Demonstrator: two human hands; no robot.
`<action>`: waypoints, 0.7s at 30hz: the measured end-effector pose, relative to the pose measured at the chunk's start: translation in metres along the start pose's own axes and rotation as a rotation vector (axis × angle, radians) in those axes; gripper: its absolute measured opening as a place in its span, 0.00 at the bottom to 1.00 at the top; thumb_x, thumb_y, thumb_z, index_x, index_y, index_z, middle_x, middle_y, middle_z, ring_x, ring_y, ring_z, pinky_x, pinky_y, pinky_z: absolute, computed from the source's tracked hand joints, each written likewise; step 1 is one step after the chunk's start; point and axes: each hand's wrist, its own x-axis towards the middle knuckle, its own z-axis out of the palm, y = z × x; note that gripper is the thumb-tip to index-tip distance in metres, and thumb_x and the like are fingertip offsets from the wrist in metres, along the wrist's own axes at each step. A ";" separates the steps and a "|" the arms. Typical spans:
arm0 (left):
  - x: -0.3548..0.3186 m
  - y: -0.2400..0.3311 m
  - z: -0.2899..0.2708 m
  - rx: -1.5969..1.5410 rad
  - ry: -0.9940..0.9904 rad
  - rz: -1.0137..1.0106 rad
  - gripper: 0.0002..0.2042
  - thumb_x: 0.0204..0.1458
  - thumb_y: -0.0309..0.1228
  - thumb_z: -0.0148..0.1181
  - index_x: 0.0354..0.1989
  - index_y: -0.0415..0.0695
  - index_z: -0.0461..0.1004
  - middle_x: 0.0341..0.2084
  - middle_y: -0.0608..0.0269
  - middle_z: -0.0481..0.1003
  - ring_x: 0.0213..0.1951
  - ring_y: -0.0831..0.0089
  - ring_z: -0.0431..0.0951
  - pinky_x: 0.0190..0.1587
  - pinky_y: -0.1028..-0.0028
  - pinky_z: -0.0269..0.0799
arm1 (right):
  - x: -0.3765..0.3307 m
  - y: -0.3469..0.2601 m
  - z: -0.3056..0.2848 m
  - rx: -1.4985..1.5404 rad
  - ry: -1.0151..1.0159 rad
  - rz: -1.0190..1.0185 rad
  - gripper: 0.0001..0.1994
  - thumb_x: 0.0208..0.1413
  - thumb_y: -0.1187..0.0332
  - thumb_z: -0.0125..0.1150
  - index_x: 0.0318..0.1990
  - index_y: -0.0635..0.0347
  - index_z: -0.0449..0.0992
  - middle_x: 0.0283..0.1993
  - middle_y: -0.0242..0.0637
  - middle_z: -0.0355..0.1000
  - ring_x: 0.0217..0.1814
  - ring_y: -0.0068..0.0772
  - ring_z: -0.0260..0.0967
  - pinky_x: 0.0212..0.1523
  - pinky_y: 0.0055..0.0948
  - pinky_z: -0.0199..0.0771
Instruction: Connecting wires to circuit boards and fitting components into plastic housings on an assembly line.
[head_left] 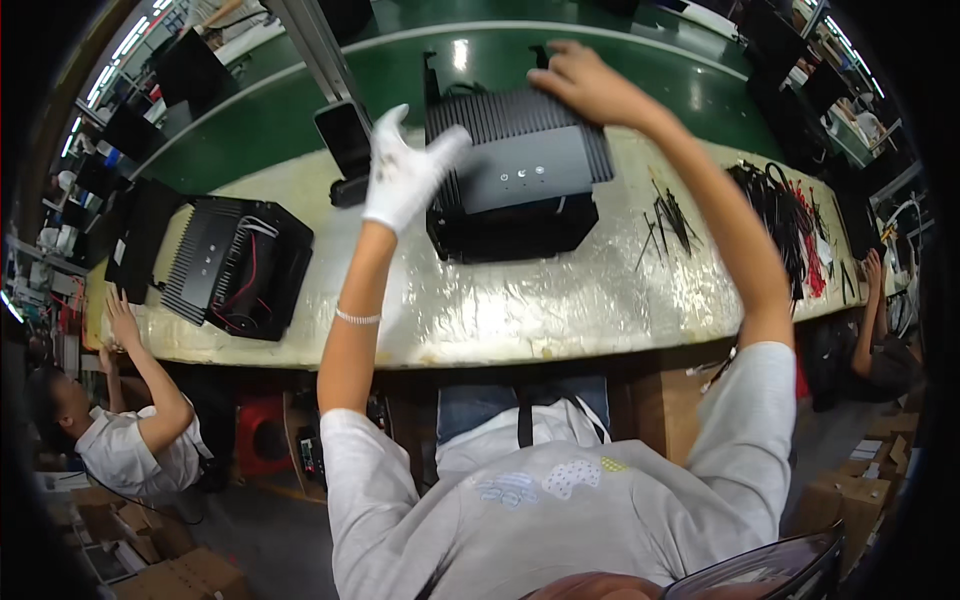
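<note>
A black ribbed device housing [500, 120] with a grey front panel stands in front of me on the table. Its panel carries small white symbols. My left hand [405, 178], in a white glove, is beside the housing's left edge with thumb and fingers spread. The glove is slightly blurred, and whether it touches the housing I cannot tell. At the far right corner, my bare right hand [592, 88] rests against the housing's top with fingers apart. Neither hand appears to hold anything. Dark cables [465, 90] show behind the ribs.
A second black housing [240, 265], with red and white wires showing, lies at the left near another person's hand [122, 322]. A dark phone-like screen [345, 140] stands left of my housing. Black cable ties [672, 220] and bundled black and red cables [790, 220] lie to the right.
</note>
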 end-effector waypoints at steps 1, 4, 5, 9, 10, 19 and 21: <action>-0.011 0.007 0.002 0.070 -0.128 0.020 0.54 0.37 0.51 0.74 0.68 0.31 0.51 0.61 0.31 0.59 0.65 0.49 0.59 0.67 0.62 0.57 | 0.005 0.015 0.031 -0.044 0.053 0.119 0.25 0.63 0.48 0.52 0.35 0.68 0.74 0.56 0.58 0.67 0.62 0.54 0.62 0.62 0.39 0.61; -0.033 0.013 0.003 0.389 -0.355 0.245 0.55 0.34 0.47 0.77 0.69 0.34 0.52 0.67 0.28 0.48 0.68 0.45 0.54 0.69 0.63 0.54 | -0.001 0.028 0.052 0.426 0.169 0.454 0.31 0.63 0.41 0.49 0.50 0.67 0.73 0.53 0.50 0.68 0.59 0.43 0.66 0.61 0.31 0.63; -0.037 0.022 0.001 0.293 -0.389 0.087 0.53 0.35 0.46 0.77 0.69 0.36 0.53 0.67 0.29 0.47 0.68 0.45 0.56 0.69 0.63 0.55 | -0.011 0.018 0.061 0.750 0.376 0.524 0.32 0.64 0.41 0.46 0.55 0.66 0.70 0.53 0.47 0.68 0.59 0.40 0.66 0.61 0.32 0.63; -0.035 0.023 0.007 0.257 -0.382 0.044 0.50 0.37 0.42 0.77 0.69 0.40 0.55 0.66 0.31 0.52 0.66 0.47 0.61 0.67 0.64 0.59 | -0.127 -0.012 0.090 1.128 0.385 0.367 0.30 0.69 0.51 0.41 0.66 0.71 0.55 0.66 0.53 0.61 0.68 0.46 0.59 0.70 0.39 0.51; -0.030 0.024 0.009 0.249 -0.413 0.001 0.50 0.37 0.41 0.77 0.69 0.40 0.55 0.66 0.31 0.52 0.67 0.47 0.59 0.67 0.63 0.59 | -0.162 -0.028 0.092 0.803 0.230 0.287 0.30 0.68 0.57 0.44 0.67 0.73 0.51 0.66 0.57 0.60 0.69 0.50 0.58 0.70 0.39 0.50; 0.130 -0.025 0.123 0.247 -0.352 -0.003 0.48 0.41 0.52 0.71 0.71 0.54 0.54 0.69 0.27 0.40 0.70 0.42 0.48 0.69 0.61 0.52 | -0.079 0.087 0.091 0.460 -0.040 0.495 0.30 0.63 0.70 0.50 0.67 0.76 0.46 0.35 0.61 0.73 0.39 0.63 0.73 0.41 0.45 0.72; 0.172 -0.029 0.152 0.189 -0.371 -0.050 0.46 0.42 0.54 0.69 0.71 0.58 0.55 0.70 0.33 0.40 0.70 0.44 0.50 0.69 0.62 0.54 | -0.055 0.131 0.106 0.435 0.185 0.400 0.25 0.61 0.73 0.51 0.64 0.73 0.54 0.26 0.64 0.71 0.35 0.69 0.70 0.37 0.52 0.70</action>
